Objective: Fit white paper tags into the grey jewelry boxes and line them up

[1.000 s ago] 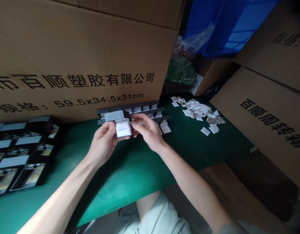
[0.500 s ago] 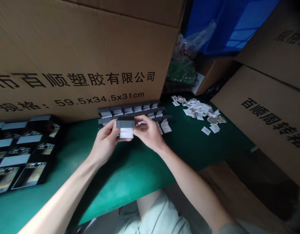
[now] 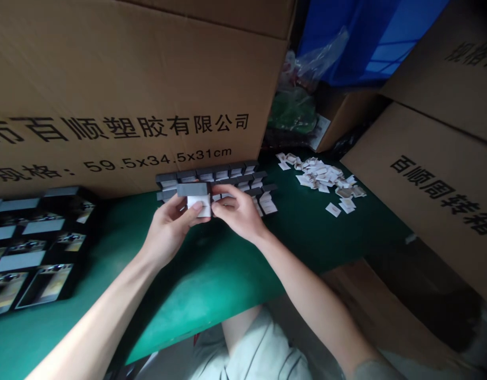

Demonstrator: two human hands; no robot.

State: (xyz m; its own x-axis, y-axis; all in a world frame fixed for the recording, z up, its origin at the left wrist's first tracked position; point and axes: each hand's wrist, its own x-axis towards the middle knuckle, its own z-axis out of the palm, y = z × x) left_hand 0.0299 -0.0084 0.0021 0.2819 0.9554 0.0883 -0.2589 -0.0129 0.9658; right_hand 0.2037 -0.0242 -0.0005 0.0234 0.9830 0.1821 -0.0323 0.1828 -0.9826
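A small dark grey jewelry box (image 3: pixel 193 189) with a white insert (image 3: pixel 200 206) is held up over the green table, its lid raised. My left hand (image 3: pixel 170 224) is closed around its left side and underside, the thumb pressed on the white insert. At the box's right edge, my right hand (image 3: pixel 241 214) touches it with bent, closed fingers; the fingertips are partly hidden. Just behind both hands stand rows of similar open boxes (image 3: pixel 268 202) with white linings, partly covered by the hands.
White inserts lie in a loose pile (image 3: pixel 320 174) on the right of the green table (image 3: pixel 212 279). Black display boxes (image 3: pixel 33 248) stand at the left. A large cardboard carton (image 3: pixel 140 68) rises behind, more cartons (image 3: pixel 433 174) at the right. A blue crate (image 3: pixel 346 47) and plastic bags (image 3: pixel 294 108) are at the back.
The jewelry box has shifted slightly left and turned, showing more of its right side. My left thumb has moved onto the white insert. The right hand stays at the box's right edge.
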